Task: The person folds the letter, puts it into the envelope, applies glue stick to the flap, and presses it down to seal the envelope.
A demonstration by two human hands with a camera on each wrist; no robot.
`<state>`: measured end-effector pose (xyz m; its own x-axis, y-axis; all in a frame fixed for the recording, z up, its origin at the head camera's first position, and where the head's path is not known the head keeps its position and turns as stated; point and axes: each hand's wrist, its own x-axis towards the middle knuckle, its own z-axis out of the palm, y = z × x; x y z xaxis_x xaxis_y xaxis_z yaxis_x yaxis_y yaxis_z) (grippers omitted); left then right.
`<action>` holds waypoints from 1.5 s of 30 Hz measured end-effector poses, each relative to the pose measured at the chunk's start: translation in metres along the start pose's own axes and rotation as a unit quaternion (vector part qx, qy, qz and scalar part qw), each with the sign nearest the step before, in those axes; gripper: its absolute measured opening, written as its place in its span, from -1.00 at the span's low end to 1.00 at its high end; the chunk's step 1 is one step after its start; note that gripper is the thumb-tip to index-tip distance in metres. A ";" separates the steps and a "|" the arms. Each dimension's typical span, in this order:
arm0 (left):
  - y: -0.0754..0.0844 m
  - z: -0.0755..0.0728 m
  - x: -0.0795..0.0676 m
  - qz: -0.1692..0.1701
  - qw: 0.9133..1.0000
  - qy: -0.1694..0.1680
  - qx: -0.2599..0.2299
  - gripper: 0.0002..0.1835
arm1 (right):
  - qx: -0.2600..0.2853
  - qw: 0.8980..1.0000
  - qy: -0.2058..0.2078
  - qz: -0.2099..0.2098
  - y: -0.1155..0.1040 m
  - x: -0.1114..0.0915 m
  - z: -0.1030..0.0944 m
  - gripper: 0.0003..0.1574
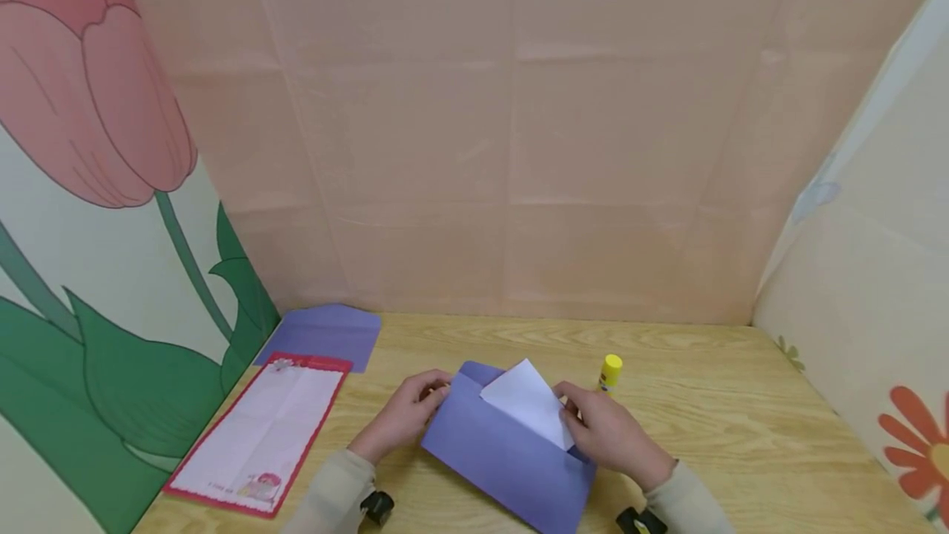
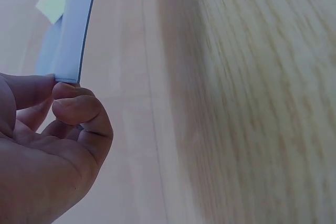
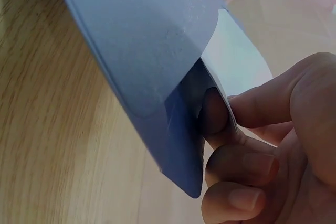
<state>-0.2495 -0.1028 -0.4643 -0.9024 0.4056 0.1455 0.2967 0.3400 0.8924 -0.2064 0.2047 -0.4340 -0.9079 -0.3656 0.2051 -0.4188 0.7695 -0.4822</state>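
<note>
A purple envelope [image 1: 511, 452] is held tilted above the table, its opening toward the far side. From that opening a corner of white paper [image 1: 525, 402] sticks up; the rest of the sheet is hidden inside. At the envelope's left end, my left hand [image 1: 411, 410] pinches the edge between thumb and fingers, as the left wrist view also shows. My right hand [image 1: 610, 428] pinches the white paper's right edge at the mouth of the envelope. In the right wrist view one fingertip [image 3: 214, 111] reaches behind the paper's edge, with the thumb on the other side.
A red-bordered sheet of letter paper [image 1: 255, 435] lies on the table at left, overlapping a second purple envelope [image 1: 334, 332] behind it. A yellow glue stick [image 1: 610, 371] stands just beyond my right hand. Walls enclose the wooden table [image 1: 741, 419] at the back and sides.
</note>
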 end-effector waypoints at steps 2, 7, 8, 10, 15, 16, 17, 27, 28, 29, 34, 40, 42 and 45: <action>0.000 0.000 0.000 0.000 1.000 -0.002 0.004 -0.77 | -0.001 1.000 -0.003 0.008 0.000 0.000 0.000 -0.79; 0.010 0.000 -0.002 0.009 1.000 -0.007 0.014 -0.76 | -0.019 1.000 0.014 0.018 -0.003 0.000 0.000 -0.94; 0.015 0.000 -0.003 0.013 1.000 -0.007 0.015 -0.76 | -0.023 0.999 0.020 0.018 -0.003 0.000 0.000 -0.96; 0.026 -0.001 -0.006 0.016 1.000 -0.009 0.012 -0.76 | -0.030 0.999 0.032 0.011 -0.004 0.000 0.002 -0.95; 0.044 -0.002 -0.010 0.023 1.000 -0.015 0.015 -0.76 | -0.025 0.999 0.038 0.006 -0.005 0.002 0.005 -0.92; 0.044 -0.001 -0.010 0.022 1.000 -0.015 0.014 -0.76 | -0.021 0.999 0.040 0.007 -0.005 0.002 0.005 -0.93; 0.043 -0.001 -0.009 0.022 1.000 -0.014 0.012 -0.76 | -0.017 0.999 0.043 0.008 -0.006 0.003 0.005 -0.93; 0.015 0.005 0.003 0.020 0.999 0.013 0.026 -0.78 | 0.003 0.998 0.028 -0.052 -0.008 0.002 0.010 -0.84; 0.014 0.005 0.003 0.021 0.999 0.012 0.026 -0.77 | 0.008 0.998 0.024 -0.057 -0.008 0.002 0.011 -0.85; 0.014 0.004 0.003 0.022 0.999 0.011 0.022 -0.78 | 0.013 0.998 0.019 -0.059 -0.009 0.002 0.012 -0.86; 0.017 0.003 0.003 0.026 0.999 0.007 0.024 -0.77 | 0.052 0.998 -0.009 -0.037 -0.013 0.001 0.015 -0.65; 0.020 0.003 0.004 0.010 1.000 0.007 0.018 -0.76 | 0.111 0.992 -0.049 -0.014 -0.015 0.002 0.019 -0.46; 0.021 0.003 0.004 0.006 1.000 0.007 0.007 -0.76 | 0.120 0.991 -0.053 -0.008 -0.016 0.002 0.020 -0.45; 0.022 0.004 0.005 0.004 0.999 0.028 -0.019 -0.75 | 0.143 0.989 -0.047 -0.001 -0.016 0.002 0.021 -0.47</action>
<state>-0.2466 -0.0900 -0.4452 -0.9161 0.3604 0.1758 0.2936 0.3043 0.9062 -0.2009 0.1802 -0.4440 -0.8960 -0.4239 0.1321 -0.3852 0.5943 -0.7060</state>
